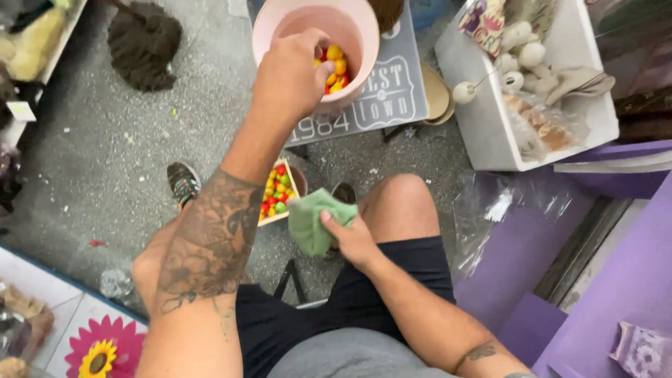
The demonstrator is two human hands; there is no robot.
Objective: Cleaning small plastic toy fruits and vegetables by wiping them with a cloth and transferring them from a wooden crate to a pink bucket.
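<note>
The left hand [290, 73] dips, fingers bunched, into the pink bucket [364, 35] of beads [334, 70], while the right hand [350, 238] clamps a green cloth [311, 220].

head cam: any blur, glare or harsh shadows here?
Head view: light is even and soft, no hard shadows on the floor; the left hand over the pink bucket and the right hand holding the green cloth look slightly soft; mild glare on the clear plastic wrap; edges bend a little from the wide lens.
</note>
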